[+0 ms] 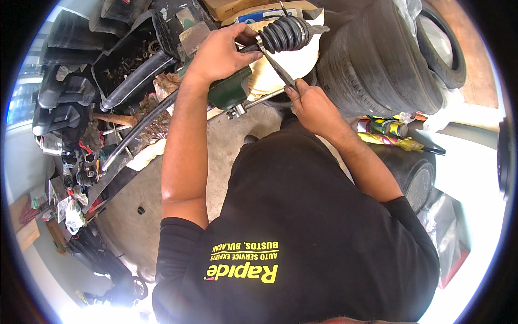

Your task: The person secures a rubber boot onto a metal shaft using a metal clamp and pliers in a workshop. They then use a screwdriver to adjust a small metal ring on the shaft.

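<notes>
A black ribbed CV boot (pixel 284 34) sits on an axle near the top centre, its narrow end toward my left hand (pixel 220 55). My left hand is closed around the shaft beside that narrow end, fingertips near a metal band clamp (pixel 259 42). My right hand (pixel 315 106) grips the handles of metal pliers (pixel 279 70); their jaws reach up to the band clamp. Just below my left hand is a dark green bench vise (pixel 229 90) with a metal screw end (pixel 236 111). My left hand covers part of the shaft.
Stacked tyres (pixel 372 59) stand at the right, with spray cans (pixel 383 128) below them. A cream sheet (pixel 291 67) lies behind the boot. At left are a black bin (pixel 135 65) of metal parts, a wooden-handled hammer (pixel 116 119) and a long dark bar (pixel 141 125).
</notes>
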A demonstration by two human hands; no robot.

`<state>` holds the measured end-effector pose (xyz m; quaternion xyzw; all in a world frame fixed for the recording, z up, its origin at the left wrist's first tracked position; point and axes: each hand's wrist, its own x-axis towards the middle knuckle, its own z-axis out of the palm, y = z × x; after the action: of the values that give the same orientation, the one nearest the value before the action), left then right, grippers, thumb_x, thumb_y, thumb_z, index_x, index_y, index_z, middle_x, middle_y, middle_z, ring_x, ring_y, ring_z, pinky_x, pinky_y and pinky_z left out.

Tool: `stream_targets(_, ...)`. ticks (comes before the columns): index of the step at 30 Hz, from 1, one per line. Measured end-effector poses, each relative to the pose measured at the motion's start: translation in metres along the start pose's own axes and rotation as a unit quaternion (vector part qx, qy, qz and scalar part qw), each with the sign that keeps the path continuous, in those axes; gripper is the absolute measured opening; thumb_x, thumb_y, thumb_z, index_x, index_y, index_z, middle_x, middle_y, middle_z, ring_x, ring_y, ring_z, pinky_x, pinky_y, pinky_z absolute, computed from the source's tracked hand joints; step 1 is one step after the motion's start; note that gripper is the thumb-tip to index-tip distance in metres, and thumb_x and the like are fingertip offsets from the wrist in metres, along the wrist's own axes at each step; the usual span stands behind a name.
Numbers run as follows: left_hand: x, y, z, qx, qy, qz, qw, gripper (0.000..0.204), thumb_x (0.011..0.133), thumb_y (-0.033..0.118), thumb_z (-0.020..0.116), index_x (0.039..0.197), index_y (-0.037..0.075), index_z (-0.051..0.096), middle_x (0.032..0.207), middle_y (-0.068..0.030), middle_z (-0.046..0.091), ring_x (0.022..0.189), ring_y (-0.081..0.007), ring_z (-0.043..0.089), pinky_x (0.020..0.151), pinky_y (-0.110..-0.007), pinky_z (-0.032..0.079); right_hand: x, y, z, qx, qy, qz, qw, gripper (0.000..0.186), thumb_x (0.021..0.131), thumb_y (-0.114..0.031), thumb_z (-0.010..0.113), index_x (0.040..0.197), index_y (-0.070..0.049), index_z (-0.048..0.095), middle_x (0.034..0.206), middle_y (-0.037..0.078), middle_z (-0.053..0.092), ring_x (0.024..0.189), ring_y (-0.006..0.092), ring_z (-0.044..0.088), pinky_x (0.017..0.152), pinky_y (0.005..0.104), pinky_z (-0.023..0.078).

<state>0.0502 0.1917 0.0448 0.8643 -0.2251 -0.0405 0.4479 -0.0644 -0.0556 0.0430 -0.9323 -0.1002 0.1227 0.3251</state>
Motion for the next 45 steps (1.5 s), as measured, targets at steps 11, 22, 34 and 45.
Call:
stream_targets(11, -0.002, 0.002, 0.005, 0.104, 0.024, 0.013, 0.994, 0.037, 0.083, 0.012, 0.084, 0.116, 0.000, 0.070, 0.106, -0.0173, 0.078, 0.101, -0.0311, 0.076, 0.092, -0.041, 0.058, -0.008, 0.002, 0.020, -0.036, 0.056, -0.001, 0.998, 0.029, 0.109, -0.020, 0.057, 0.104, 0.009, 0.055, 0.078, 0.035, 0.066, 0.081, 0.0568, 0.064, 0.073, 0.0613, 0.048)
stream_targets(22, 0.002, -0.004, 0.005, 0.096, 0.011, 0.005, 0.995, 0.033, 0.085, 0.012, 0.081, 0.113, -0.001, 0.072, 0.105, -0.0173, 0.078, 0.100, -0.0301, 0.075, 0.092, -0.040, 0.057, -0.040, 0.017, 0.019, -0.066, 0.005, 0.042, 0.997, 0.031, 0.109, -0.027, 0.056, 0.108, 0.003, 0.054, 0.085, 0.033, 0.070, 0.086, 0.0544, 0.068, 0.079, 0.0628, 0.052)
stream_targets(34, 0.016, -0.029, 0.003, -0.010, -0.002, -0.005, 1.000, 0.021, 0.092, 0.006, 0.071, 0.111, -0.003, 0.072, 0.097, -0.0082, 0.075, 0.092, -0.0165, 0.068, 0.088, -0.032, 0.054, -0.047, 0.008, -0.006, -0.108, -0.004, 0.029, 0.994, 0.029, 0.109, -0.026, 0.057, 0.108, 0.004, 0.055, 0.083, 0.033, 0.068, 0.085, 0.0553, 0.066, 0.077, 0.0623, 0.050)
stream_targets(45, 0.062, -0.031, -0.012, 0.010, -0.120, -0.125, 0.985, 0.033, 0.085, 0.028, 0.077, 0.099, -0.002, 0.076, 0.095, -0.0181, 0.076, 0.090, -0.0269, 0.069, 0.081, -0.041, 0.053, -0.037, -0.002, -0.030, -0.164, -0.079, 0.038, 0.983, 0.031, 0.111, -0.030, 0.054, 0.111, 0.000, 0.056, 0.084, 0.031, 0.070, 0.089, 0.0532, 0.068, 0.081, 0.0616, 0.053)
